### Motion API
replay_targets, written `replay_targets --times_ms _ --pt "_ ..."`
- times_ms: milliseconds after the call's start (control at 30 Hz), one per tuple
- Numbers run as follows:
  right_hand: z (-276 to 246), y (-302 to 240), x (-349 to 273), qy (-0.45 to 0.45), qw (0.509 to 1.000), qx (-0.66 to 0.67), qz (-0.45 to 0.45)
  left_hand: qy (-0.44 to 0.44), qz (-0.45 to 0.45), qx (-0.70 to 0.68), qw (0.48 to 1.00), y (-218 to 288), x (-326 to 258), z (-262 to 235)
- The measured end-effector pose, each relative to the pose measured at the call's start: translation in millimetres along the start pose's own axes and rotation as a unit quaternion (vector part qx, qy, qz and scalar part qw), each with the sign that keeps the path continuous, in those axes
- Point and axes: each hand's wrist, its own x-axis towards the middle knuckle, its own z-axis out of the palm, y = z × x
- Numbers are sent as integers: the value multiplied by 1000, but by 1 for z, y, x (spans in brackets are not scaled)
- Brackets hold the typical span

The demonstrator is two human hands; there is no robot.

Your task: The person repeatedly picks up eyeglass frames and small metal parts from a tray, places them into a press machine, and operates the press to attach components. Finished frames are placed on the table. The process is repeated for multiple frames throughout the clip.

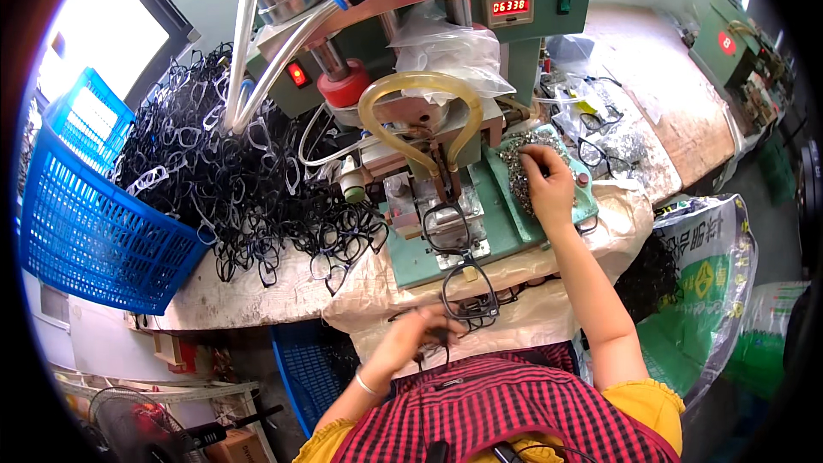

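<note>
Pinching a black eyeglass frame (470, 296) by its lower edge, the left hand (411, 334) sits at six o'clock in the view, fingers closed together on the plastic just above a red checked apron (506, 411). The frame hangs over the near edge of the table (257, 291), right below the green base plate (506, 223) of a press machine (429, 51) that fills the twelve o'clock part of the scene. A second black frame (446, 227) lies flat on the machine's metal fixture, under a loop of yellowish hose (420, 111).

The right hand (544, 180), toward two o'clock from the fixture, rests with fingertips bunched into a heap of small metal parts (523, 163) on the green plate; whether it has picked any up cannot be made out.

The table is covered with worn, pale cloth. At nine o'clock a great tangle of black frames (231, 171) spills from a blue plastic basket (86, 223). At four o'clock stands a woven sack with green print (711, 283). Farther back, at one o'clock, another green machine (729, 43) stands on a long worn bench, and bright daylight comes through a window (103, 43) at ten o'clock.
</note>
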Motion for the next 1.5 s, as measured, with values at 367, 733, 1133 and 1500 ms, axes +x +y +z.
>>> replay_targets --times_ms 367,733,1133,1500 --pt "-58 -20 -30 20 994 29 100 307 202 -128 921 -1 1 -61" --pt "33 -100 -38 -99 987 120 -35 357 419 -45 833 30 45 -63" --pt "31 -135 -50 -152 944 277 96 211 661 89 714 171 30 -8" --pt "-45 -13 -12 -51 908 -385 -158 109 608 495 611 126 41 18"
